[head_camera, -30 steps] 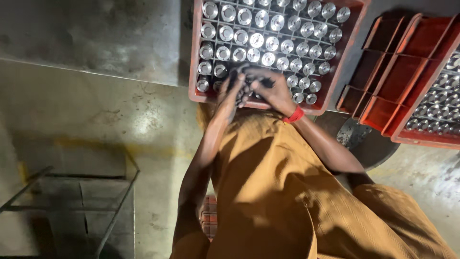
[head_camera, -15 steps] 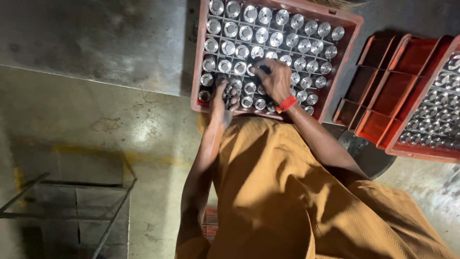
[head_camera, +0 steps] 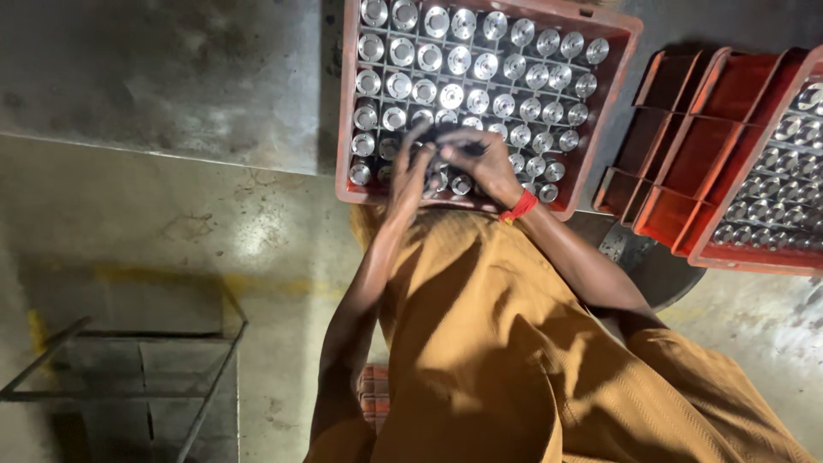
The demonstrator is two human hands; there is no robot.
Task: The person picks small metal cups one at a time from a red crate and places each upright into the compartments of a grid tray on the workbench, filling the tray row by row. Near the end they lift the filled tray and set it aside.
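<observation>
While both hands (head_camera: pixel 446 163) meet, fingers touch metal parts (head_camera: pixel 480 77).

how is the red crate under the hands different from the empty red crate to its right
The crate under the hands is packed with shiny round metal parts in a grid; the empty crate shows only bare dividers. The full crate lies nearly square to the view; the empty one sits skewed, partly under another loaded crate. Both hands, left hand and right hand, work over the full one. Both crates are red plastic.

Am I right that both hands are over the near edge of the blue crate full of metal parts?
Not quite: the crate is red, not blue, as the head view shows. Both the left hand and right hand are over its near edge, among the metal parts.
</observation>
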